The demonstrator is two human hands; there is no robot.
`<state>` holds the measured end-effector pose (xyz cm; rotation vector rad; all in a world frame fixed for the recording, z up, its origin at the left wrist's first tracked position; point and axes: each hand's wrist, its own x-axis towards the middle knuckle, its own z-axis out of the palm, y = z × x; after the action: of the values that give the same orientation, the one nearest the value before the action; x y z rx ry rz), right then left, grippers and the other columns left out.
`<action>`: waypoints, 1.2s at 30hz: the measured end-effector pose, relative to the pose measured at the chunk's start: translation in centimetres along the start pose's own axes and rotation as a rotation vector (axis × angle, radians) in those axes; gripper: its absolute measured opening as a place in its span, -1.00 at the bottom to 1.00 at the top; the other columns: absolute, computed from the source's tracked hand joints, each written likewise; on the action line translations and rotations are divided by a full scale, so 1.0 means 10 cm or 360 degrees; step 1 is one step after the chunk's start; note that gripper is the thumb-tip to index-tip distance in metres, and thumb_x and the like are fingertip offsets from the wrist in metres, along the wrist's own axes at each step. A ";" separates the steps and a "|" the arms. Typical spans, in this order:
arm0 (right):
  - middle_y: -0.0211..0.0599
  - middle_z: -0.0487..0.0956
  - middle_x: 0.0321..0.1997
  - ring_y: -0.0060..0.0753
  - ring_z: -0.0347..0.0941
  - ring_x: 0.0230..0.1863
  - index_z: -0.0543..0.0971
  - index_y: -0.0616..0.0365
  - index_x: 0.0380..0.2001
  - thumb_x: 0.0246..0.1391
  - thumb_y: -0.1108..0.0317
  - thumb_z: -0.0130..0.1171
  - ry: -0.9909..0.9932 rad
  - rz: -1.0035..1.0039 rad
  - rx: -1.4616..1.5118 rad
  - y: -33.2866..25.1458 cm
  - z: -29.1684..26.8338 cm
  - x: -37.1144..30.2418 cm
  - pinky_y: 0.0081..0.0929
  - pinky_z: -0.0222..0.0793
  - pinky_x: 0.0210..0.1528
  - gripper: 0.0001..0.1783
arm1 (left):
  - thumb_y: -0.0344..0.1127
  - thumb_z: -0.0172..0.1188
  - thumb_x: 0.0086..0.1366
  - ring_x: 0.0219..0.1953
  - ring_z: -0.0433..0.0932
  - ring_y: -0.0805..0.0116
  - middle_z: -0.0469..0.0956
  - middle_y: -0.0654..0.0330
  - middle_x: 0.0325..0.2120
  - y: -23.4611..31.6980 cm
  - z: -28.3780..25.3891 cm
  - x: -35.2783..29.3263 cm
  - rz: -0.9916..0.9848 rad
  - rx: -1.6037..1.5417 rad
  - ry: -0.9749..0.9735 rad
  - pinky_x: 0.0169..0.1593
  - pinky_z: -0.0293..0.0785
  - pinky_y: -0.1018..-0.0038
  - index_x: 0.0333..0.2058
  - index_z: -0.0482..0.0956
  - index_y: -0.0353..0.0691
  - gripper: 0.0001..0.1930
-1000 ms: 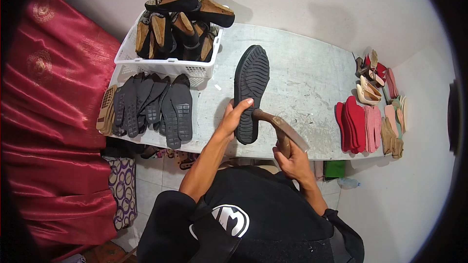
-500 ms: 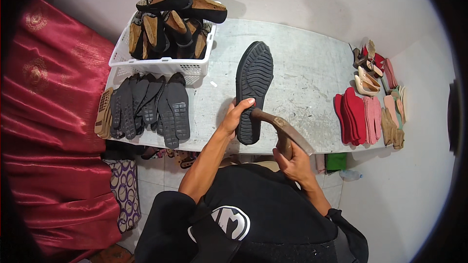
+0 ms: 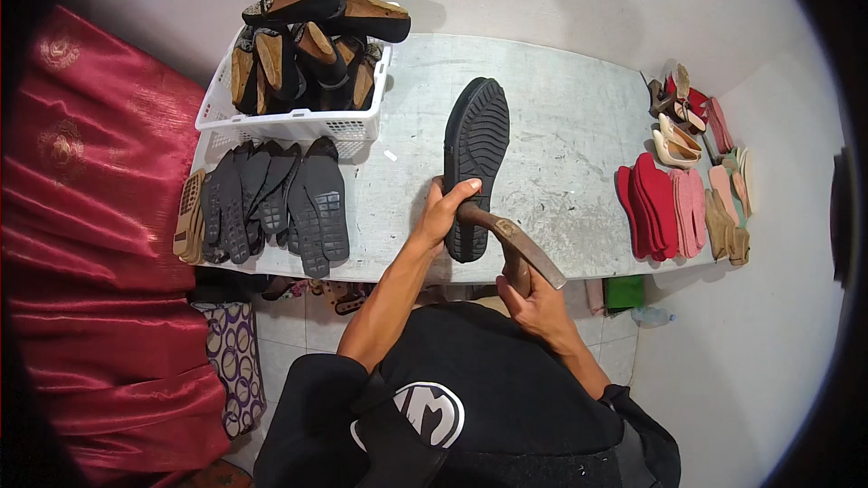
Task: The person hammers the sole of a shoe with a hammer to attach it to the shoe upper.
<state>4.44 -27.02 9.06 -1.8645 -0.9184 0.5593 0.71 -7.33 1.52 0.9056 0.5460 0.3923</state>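
Observation:
My left hand (image 3: 440, 213) grips a black shoe (image 3: 479, 140) around its waist, thumb across the ridged sole that faces up toward me. The toe points away over the table. In my right hand (image 3: 538, 307) is a hammer (image 3: 515, 239) with a worn metal head, fingers closed round its handle. The rounded face of the hammer head lies at the sole's heel part, just below my left thumb; whether it touches I cannot tell. My left fingers are hidden behind the shoe.
A white basket (image 3: 362, 126) heaped with black shoes on lasts stands at the table's back left. Grey soles (image 3: 316, 203) lie before it, beside beige ones (image 3: 188, 221). Red soles (image 3: 646, 208), pink soles (image 3: 687, 212) and cream shoes (image 3: 676, 143) are on the right of the pale table (image 3: 561, 126).
The hammer and my right hand have shifted slightly left. The shoe has moved a little right and turned somewhat, still in my left hand. The whole view has tilted slightly.

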 end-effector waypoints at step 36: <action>-0.11 0.57 -0.47 -0.27 0.50 -0.51 0.54 0.26 -0.18 -0.06 0.39 0.24 -0.0104 -0.0054 -0.0069 0.11 -0.01 -0.20 -0.37 0.39 -0.39 -0.68 | -0.16 0.18 0.20 -0.50 0.53 0.49 0.53 0.25 -0.45 -0.07 -0.27 -0.05 0.0004 -0.0284 0.0110 -0.41 0.50 0.57 -0.25 0.51 -0.31 -0.69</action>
<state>3.70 -28.93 8.06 -1.8751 -1.0109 0.5868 -1.25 -6.23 -0.26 0.7230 0.5639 0.4682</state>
